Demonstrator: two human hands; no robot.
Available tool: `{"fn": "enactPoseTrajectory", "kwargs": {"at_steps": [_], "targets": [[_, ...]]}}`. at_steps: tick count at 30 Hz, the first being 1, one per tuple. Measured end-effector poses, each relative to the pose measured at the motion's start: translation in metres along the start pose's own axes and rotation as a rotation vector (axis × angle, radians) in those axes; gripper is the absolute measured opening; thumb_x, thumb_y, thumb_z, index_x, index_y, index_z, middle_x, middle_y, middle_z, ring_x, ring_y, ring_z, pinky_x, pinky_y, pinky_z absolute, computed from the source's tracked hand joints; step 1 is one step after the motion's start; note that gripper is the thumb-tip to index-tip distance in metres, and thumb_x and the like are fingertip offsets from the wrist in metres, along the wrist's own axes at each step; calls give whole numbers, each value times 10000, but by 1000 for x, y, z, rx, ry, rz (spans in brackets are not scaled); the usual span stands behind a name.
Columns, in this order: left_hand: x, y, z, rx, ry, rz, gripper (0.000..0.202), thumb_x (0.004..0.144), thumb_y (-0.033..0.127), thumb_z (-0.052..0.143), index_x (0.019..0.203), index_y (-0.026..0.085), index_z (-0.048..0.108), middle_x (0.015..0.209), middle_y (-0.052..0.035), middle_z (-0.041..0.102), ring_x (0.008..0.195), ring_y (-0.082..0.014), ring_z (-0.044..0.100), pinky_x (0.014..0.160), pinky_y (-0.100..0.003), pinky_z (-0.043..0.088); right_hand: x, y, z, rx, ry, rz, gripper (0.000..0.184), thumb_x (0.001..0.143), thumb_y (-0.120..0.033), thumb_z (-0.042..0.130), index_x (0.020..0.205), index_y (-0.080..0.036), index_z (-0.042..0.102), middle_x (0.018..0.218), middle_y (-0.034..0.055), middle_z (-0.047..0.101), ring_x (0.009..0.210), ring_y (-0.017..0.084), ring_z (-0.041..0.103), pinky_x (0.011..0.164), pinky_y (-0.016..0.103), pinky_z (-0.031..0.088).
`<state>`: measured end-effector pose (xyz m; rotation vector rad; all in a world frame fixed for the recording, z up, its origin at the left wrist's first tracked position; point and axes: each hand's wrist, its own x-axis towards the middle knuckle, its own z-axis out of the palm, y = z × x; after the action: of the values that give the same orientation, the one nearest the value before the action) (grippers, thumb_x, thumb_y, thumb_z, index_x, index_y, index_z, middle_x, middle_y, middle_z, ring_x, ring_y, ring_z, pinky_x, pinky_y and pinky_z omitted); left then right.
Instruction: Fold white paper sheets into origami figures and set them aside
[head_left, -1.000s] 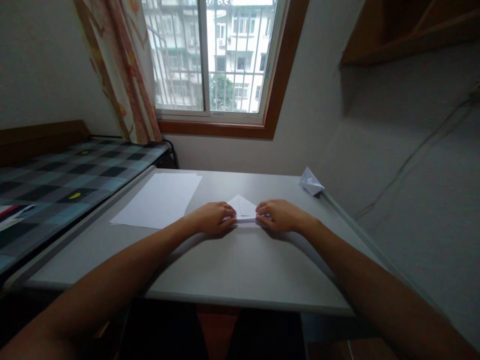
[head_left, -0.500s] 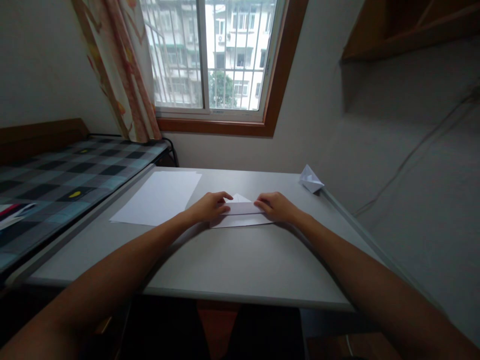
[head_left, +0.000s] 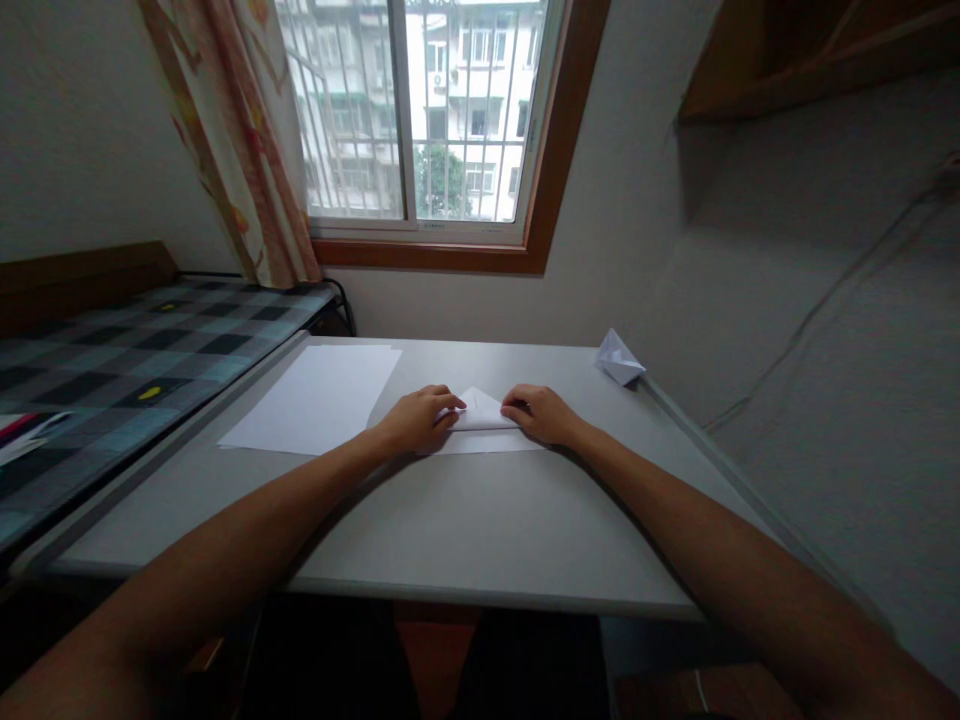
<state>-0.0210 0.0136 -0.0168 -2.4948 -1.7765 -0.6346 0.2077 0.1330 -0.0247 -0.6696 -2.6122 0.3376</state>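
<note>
A white sheet of paper lies in the middle of the table, its far part folded to a triangular peak and its near part a flat strip with a crease across. At the left end of the fold, my left hand pinches the paper between thumb and fingers. My right hand grips the fold's right end in the same way, fingers curled. The corners of the paper beneath both hands are hidden.
A stack of white paper lies to the left on the light grey table. A folded paper boat stands at the far right edge. Left of the table is a bed with a checked cover; a wall shelf juts out upper right.
The raised strip of the paper has been turned away from me and now lies flatter against the triangular peak. Both hands stay at its ends, with fingers slightly shifted.
</note>
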Motion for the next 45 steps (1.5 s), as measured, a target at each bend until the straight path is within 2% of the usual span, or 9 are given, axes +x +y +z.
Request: {"fn": "enactPoseTrajectory", "kwargs": {"at_steps": [5,9,14,18,23,29,36,41,45], "targets": [[2,13,-1,141,-48,314,317,864,191,484,1154,229,605,1248,-69,583,1136,-238,513,981,-412,378,0,-1,0,9,-5,-33,166,860,-234,532,868,-146,672,870,69,663,783,151,583,743,252,418],[-2,24,3,131,-74,394,405,896,231,439,1294,189,496,1351,-87,514,1268,-236,429,1087,-430,271,1,-1,0,0,4,-47,169,864,-226,524,858,-143,671,854,69,658,778,152,576,747,254,413],[-8,23,12,40,-178,361,478,945,283,349,1402,146,360,1456,-119,376,1362,-212,314,1110,-396,259,0,-2,0,-19,2,-22,180,876,-219,505,865,-140,666,876,74,647,786,150,575,755,258,422],[-9,18,16,-26,-206,337,499,953,295,341,1428,145,316,1486,-120,316,1383,-208,267,1126,-394,241,-4,-10,-3,-102,57,-49,200,884,-248,504,896,-145,675,964,102,629,900,183,559,827,302,418],[-9,18,18,-59,-213,316,507,960,322,329,1432,137,309,1479,-123,328,1386,-208,260,1137,-391,227,-7,-17,1,-79,65,-106,232,869,-348,552,890,-176,706,962,95,643,904,200,564,844,341,431],[-11,16,21,-46,-180,246,519,958,376,326,1406,116,365,1464,-144,348,1373,-229,289,1141,-394,230,-6,-12,11,16,107,-61,184,834,-335,602,859,-202,728,943,76,654,883,195,587,829,337,453],[-11,14,23,-52,-148,232,493,956,379,335,1376,135,419,1443,-136,387,1362,-233,314,1136,-409,240,-6,-14,11,25,121,-28,160,807,-320,626,843,-203,730,938,75,661,868,198,592,825,344,446],[-11,12,26,-67,-147,232,487,954,371,348,1386,153,406,1456,-128,367,1371,-233,295,1129,-421,246,-5,-14,12,20,109,37,167,793,-330,633,856,-204,722,940,78,636,891,202,579,854,351,428],[-10,14,25,-62,-142,230,478,949,357,362,1367,135,432,1442,-140,388,1373,-241,289,1128,-415,251,-3,-12,15,-3,112,181,260,745,-370,674,938,-197,693,1021,94,597,968,224,554,898,378,406]]}}
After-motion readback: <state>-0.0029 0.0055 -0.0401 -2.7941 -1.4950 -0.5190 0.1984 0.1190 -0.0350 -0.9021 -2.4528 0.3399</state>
